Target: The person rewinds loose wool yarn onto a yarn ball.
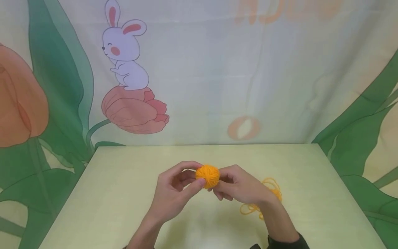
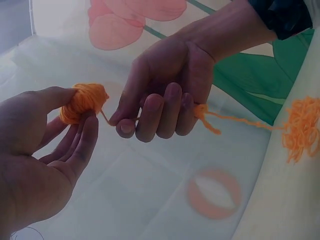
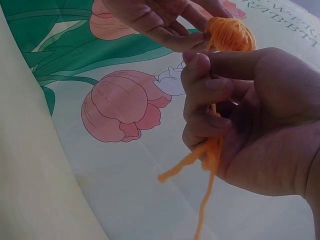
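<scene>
The yarn ball (image 1: 209,175) is pinched above the surface (image 1: 124,186) by the left hand (image 1: 174,195), while its strand (image 2: 105,117) is held just beside it in the curled grip of the right hand (image 1: 240,186), presumably so slack from the loose yarn (image 2: 302,129) right of the ball is controlled.

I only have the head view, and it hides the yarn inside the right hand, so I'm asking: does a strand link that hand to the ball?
Observer: Yes, the left wrist view shows a thin strand from the ball to the right hand.
Operator: What leaves that hand's other side?
Observer: A longer strand, running to the loose yarn pile.
Operator: Anything else sticking out there?
Observer: Yes, the right wrist view shows a short yarn end poking out beside it.
</scene>
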A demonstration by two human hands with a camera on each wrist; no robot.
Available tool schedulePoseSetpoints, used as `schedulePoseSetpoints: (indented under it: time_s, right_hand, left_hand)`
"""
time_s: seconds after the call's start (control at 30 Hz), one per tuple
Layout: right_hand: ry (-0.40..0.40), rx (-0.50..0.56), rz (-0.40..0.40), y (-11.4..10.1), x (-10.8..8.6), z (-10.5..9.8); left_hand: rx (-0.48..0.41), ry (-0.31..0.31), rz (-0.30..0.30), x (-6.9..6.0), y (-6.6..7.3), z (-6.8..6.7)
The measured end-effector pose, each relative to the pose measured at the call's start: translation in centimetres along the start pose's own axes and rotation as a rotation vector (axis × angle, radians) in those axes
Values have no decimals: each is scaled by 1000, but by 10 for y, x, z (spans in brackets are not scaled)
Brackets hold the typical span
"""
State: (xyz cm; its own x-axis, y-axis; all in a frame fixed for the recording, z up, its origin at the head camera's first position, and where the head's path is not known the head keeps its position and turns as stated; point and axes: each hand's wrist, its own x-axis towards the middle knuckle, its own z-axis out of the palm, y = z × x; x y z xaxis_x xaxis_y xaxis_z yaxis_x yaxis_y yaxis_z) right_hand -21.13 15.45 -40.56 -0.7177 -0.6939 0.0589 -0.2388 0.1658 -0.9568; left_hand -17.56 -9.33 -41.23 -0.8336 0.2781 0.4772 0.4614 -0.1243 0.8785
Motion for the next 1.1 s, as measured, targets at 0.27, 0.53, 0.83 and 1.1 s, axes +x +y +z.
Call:
schedulePoseSetpoints:
  time_s: [0.27, 0.53, 0.83, 1.1]
  right_hand:
    - [119, 41, 52, 1, -3, -7]
    - [149, 62, 6, -5, -10, -8]
    - [199, 44, -9, -15, -16, -5]
    - [189, 57, -95, -24, -20, 2]
  left_hand:
    - [40, -218, 8, -3, -1, -2]
    - [162, -316, 81, -2, -1, -2]
    - [292, -223, 91, -3, 0, -3]
    - [337, -97, 86, -3, -2, -4]
